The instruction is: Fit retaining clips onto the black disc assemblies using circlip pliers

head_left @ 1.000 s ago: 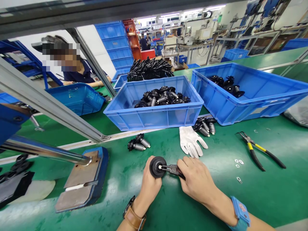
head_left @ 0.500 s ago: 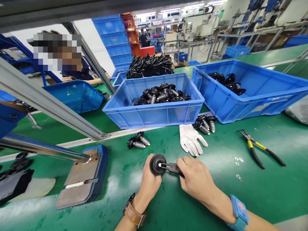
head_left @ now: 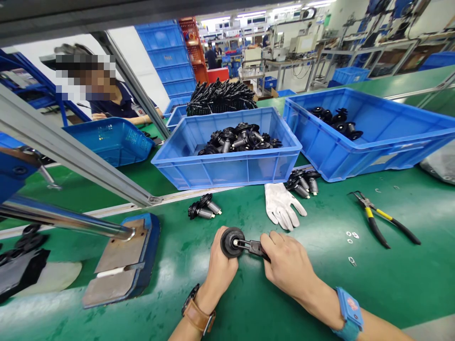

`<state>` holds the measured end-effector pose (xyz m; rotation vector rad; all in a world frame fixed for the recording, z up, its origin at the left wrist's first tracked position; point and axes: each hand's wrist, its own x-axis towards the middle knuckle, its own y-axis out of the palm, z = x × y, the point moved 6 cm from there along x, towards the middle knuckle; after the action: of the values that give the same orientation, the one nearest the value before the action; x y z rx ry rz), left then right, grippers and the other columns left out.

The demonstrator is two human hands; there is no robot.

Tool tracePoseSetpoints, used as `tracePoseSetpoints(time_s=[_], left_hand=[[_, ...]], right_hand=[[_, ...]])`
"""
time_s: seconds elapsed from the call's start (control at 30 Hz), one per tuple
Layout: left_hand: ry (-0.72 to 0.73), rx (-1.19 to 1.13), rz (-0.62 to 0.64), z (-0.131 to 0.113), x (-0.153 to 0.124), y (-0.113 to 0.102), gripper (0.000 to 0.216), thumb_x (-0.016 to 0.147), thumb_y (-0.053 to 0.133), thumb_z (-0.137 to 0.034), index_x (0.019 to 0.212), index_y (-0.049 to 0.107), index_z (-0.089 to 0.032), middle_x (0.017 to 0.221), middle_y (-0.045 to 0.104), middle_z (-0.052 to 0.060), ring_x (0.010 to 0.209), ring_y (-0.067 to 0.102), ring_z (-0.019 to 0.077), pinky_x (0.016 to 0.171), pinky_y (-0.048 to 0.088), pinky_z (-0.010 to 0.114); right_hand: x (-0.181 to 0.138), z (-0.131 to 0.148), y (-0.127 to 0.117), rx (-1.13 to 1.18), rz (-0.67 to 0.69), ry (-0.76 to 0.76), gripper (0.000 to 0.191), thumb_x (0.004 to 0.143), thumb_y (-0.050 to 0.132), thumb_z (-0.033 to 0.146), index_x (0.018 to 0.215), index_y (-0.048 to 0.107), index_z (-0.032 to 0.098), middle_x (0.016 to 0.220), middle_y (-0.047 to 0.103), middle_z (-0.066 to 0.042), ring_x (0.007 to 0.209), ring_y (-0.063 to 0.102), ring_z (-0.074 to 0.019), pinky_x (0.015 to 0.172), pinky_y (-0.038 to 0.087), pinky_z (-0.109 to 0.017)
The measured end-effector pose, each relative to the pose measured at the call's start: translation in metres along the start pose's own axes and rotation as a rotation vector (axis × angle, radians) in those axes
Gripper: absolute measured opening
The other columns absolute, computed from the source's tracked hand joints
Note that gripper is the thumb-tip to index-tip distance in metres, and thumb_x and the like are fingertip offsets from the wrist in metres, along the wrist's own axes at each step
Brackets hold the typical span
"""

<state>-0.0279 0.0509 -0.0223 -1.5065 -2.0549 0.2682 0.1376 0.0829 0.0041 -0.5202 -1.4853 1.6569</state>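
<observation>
My left hand (head_left: 221, 266) is closed around a round black part (head_left: 228, 238), its disc face turned up with a small pale centre. In my right hand (head_left: 286, 258) is a pair of dark pliers (head_left: 255, 247), gripped by the handles; the slim tips reach the centre of the black part. Beyond my hands lie two black-and-grey shaft parts (head_left: 205, 207) and a white glove (head_left: 283, 207). To the right, a second pair of pliers (head_left: 373, 213) with yellow-and-black handles lies opened on the bench, near several small metal rings (head_left: 351, 261).
A blue bin (head_left: 227, 171) of black-and-grey parts stands ahead, with another blue bin (head_left: 384, 154) to its right. More shaft parts (head_left: 302, 182) lie between them. A press base (head_left: 122, 265) occupies the left. Across the frame sits a person (head_left: 117, 102) in dark clothing.
My hands, the black part and the pliers stay almost in place, with only a slight shift to the left. The pliers' tips remain at the part's centre.
</observation>
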Motion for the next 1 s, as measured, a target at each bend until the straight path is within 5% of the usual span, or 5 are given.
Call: tracePoseSetpoints(time_s=[0.5,0.7,1.0], left_hand=[[-0.008,0.004,-0.005,0.001,0.000,0.000,0.026,0.082,0.045,-0.004,0.095,0.061,-0.020,0.088,0.062,0.004,0.081,0.060,0.0191,0.079,0.050,0.031],[0.006,0.023,-0.025,-0.001,0.003,-0.005,0.023,0.084,0.046,-0.006,0.094,0.061,-0.020,0.087,0.062,0.004,0.080,0.059,0.0192,0.077,0.049,0.031],[0.024,0.000,0.397,-0.009,0.009,-0.003,0.025,0.080,0.050,-0.003,0.090,0.064,-0.021,0.088,0.070,0.003,0.079,0.063,0.0184,0.075,0.050,0.029]], right_hand=[[-0.002,0.001,0.008,-0.002,0.049,0.031,0.018,0.075,0.059,0.012,0.088,0.054,0.023,0.081,0.059,-0.002,0.067,0.049,-0.0188,0.064,0.022,-0.035],[0.005,-0.002,0.004,0.032,-0.058,-0.052,0.016,0.075,0.056,0.009,0.084,0.052,0.022,0.082,0.057,-0.002,0.074,0.046,-0.0195,0.067,0.025,-0.034],[0.017,-0.017,-0.007,0.051,-0.074,-0.260,0.016,0.076,0.050,0.006,0.081,0.052,0.021,0.080,0.053,-0.003,0.073,0.038,-0.0198,0.068,0.024,-0.034]])
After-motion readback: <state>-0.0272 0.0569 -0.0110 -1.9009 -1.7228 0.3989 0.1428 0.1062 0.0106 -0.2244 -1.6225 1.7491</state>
